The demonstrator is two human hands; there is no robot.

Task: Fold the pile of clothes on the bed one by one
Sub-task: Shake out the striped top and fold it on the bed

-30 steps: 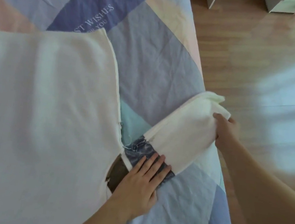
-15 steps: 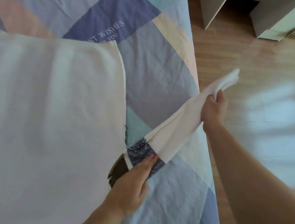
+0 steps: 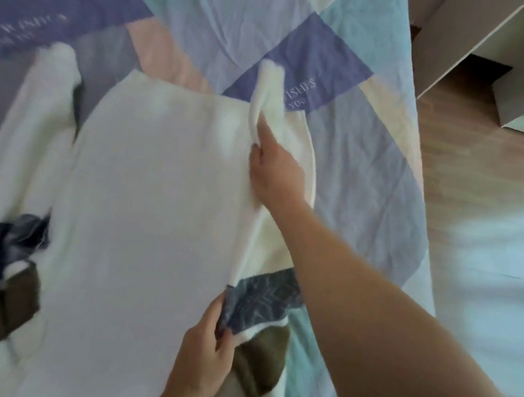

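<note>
Pinching the cuff end of the right sleeve between thumb and fingers, my right hand carries it up and over the cream body of the sweater; my left hand pinches the same sleeve at its dark blue shoulder band, fixing the line along which it is to turn; the sleeve's long axis runs from that near hand away toward the far hand, roughly parallel to the garment's right edge, and the body lies to the left of both grips, so the coming move, as I judge it, is a lay-down leftward onto the chest; the sweater lies flat on the patchwork bedspread, hem farthest from me; the opposite sleeve lies unfolded at the left, blurred; no other clothes of the pile are in view; pale furniture stands on the wooden floor beyond the bed; no containers are visible.
</note>
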